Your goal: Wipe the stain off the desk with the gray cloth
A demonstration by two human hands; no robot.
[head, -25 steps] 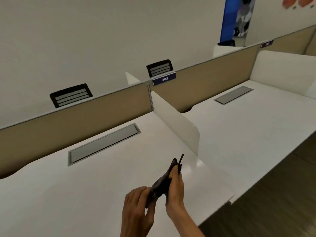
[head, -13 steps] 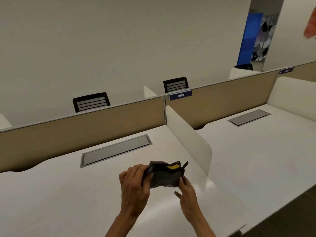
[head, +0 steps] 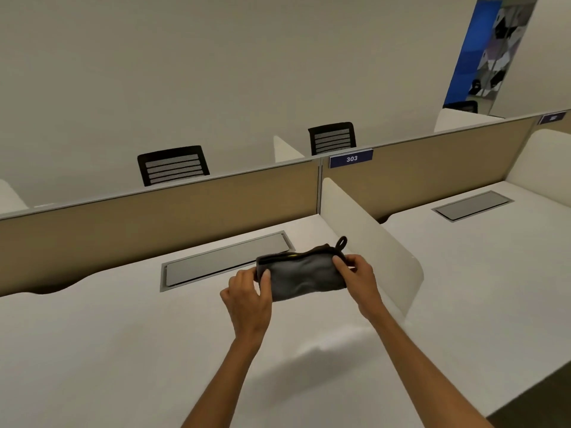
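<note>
A folded gray cloth (head: 304,278) with a small loop at its top right corner is stretched between both hands, held above the white desk (head: 108,350). My left hand (head: 247,295) pinches the cloth's left end. Its right end is pinched by my right hand (head: 355,273). A sliver of yellow shows along the cloth's top edge. I see no stain on the desk surface.
A gray cable hatch (head: 222,262) is set into the desk behind the cloth. A white divider panel (head: 370,242) stands to the right, with a second desk (head: 494,273) beyond it. A beige partition (head: 154,211) with a "303" label (head: 351,158) runs along the back.
The hands have moved apart and forward, spreading the bunched cloth out flat between them. The view has tilted up and shifted left.
</note>
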